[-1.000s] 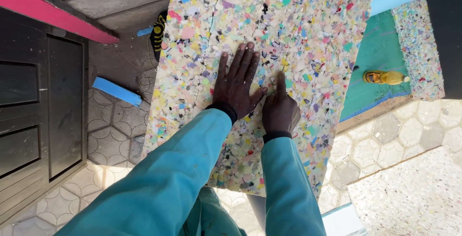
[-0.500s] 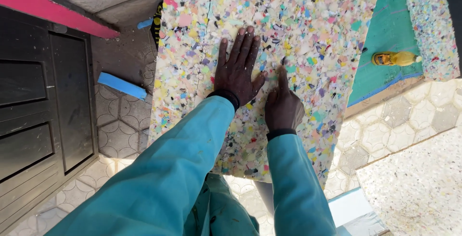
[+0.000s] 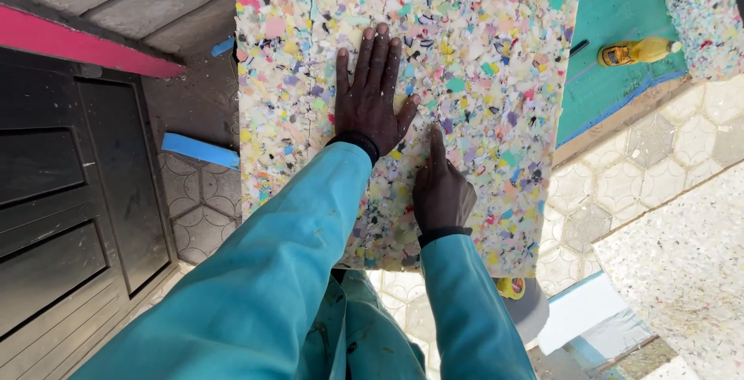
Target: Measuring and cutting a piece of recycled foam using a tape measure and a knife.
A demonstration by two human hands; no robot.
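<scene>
Pressing foam slab (image 3: 480, 55): left hand (image 3: 372, 101) spread flat, right hand (image 3: 442, 190) curled, forefinger pointing; slab's unsupported near edge risks sagging or slipping under uneven pressure.

I see my two arms clad in long teal sleeves of smooth, slightly shiny cloth, each ending in a narrow black cuff at the wrist. Both hands, the left hand (image 3: 372, 101) and the right hand (image 3: 442, 190), are bare, without gloves. Lower down, teal trousers carry small dark flecks and smudges.
</scene>
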